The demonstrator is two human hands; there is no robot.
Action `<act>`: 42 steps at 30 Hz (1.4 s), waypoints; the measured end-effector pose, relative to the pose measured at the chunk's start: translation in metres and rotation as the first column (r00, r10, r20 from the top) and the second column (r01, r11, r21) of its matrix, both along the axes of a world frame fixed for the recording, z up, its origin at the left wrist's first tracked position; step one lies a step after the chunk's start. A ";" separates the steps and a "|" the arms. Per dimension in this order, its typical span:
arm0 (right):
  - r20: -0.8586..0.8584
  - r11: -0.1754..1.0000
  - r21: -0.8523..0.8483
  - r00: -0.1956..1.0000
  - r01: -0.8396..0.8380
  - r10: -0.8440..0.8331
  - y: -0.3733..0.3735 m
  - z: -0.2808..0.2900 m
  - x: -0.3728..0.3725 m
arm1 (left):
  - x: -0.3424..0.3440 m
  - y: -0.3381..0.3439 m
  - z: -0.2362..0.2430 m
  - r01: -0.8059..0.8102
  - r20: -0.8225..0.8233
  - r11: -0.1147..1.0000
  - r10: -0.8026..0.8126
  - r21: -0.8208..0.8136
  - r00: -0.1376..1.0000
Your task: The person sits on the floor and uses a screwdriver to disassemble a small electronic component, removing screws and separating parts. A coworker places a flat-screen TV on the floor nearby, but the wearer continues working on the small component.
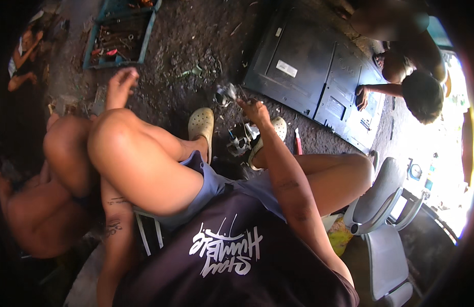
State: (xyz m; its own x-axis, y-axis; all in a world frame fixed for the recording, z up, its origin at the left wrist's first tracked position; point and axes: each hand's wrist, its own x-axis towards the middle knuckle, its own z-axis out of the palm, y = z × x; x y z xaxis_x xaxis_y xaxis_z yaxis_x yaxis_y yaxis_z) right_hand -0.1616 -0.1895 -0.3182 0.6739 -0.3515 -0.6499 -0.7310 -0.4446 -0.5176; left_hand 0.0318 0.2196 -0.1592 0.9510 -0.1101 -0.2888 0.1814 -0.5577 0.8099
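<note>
My left hand is raised beyond my left knee, below the blue crate, its fingers partly stretched out with nothing visible in them. My right hand reaches down between my feet with its fingers closed. A thin dark piece seems to stick out from them, but I cannot make out what it is. Just left of those fingertips a silvery, rounded metal part is on the dark ground. Nearer to me, beside my right foot, lies a second metal part with a pale piece by it.
A blue crate of wrenches and other tools stands far left. At the far right lies a large black panel, with another person's hand on it. A red-handled tool lies by my right sandal. A grey chair stands right; people sit left.
</note>
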 end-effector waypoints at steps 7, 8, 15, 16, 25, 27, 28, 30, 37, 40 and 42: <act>-0.265 0.726 0.011 0.698 -0.687 0.665 0.037 -0.024 -0.037 | -0.105 -0.007 -0.177 -0.311 -0.481 0.928 0.180 -0.207 0.858; -0.243 0.698 -0.025 0.682 -0.715 0.690 0.043 -0.021 -0.040 | -0.112 -0.011 -0.185 -0.346 -0.520 0.920 0.206 -0.186 0.829; 0.283 0.919 -0.151 0.874 -0.365 0.394 0.035 0.033 -0.018 | -0.106 -0.026 -0.174 -0.314 -0.434 0.925 0.198 -0.213 0.879; 0.138 0.887 -0.180 0.882 -0.424 0.450 0.033 0.031 -0.014 | -0.103 -0.032 -0.171 -0.320 -0.447 0.925 0.203 -0.204 0.871; 0.146 0.902 -0.137 0.892 -0.410 0.428 0.041 -0.033 -0.087 | -0.112 -0.041 -0.160 -0.280 -0.433 0.934 0.163 -0.222 0.886; 0.232 0.932 -0.130 0.903 -0.339 0.361 0.030 -0.016 -0.096 | -0.112 -0.039 -0.162 -0.287 -0.429 0.932 0.171 -0.221 0.887; 0.228 0.934 -0.123 0.906 -0.336 0.356 0.024 0.000 -0.098 | -0.114 -0.036 -0.162 -0.287 -0.425 0.933 0.173 -0.219 0.889; 0.256 0.946 -0.115 0.911 -0.303 0.323 0.021 0.035 -0.093 | -0.113 -0.033 -0.164 -0.286 -0.426 0.934 0.174 -0.215 0.888; 0.584 0.993 -0.107 0.806 -0.044 0.098 0.034 0.130 -0.090 | -0.123 -0.022 -0.161 -0.323 -0.434 0.921 0.206 -0.216 0.877; 0.599 0.989 -0.147 0.796 0.005 0.085 0.041 0.101 -0.091 | -0.127 -0.022 -0.159 -0.326 -0.438 0.919 0.204 -0.224 0.875; 0.434 0.967 -0.250 0.888 -0.043 0.151 0.043 0.067 -0.087 | -0.124 -0.022 -0.159 -0.320 -0.437 0.920 0.197 -0.227 0.878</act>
State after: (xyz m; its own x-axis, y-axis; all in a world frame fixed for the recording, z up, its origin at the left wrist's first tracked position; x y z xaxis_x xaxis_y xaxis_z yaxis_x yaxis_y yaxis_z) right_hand -0.2482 -0.1468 -0.2515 0.9111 -0.3699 -0.1820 -0.3930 -0.6460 -0.6544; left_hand -0.0927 0.1976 -0.3185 0.7667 -0.0115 -0.6419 0.6268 -0.2026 0.7523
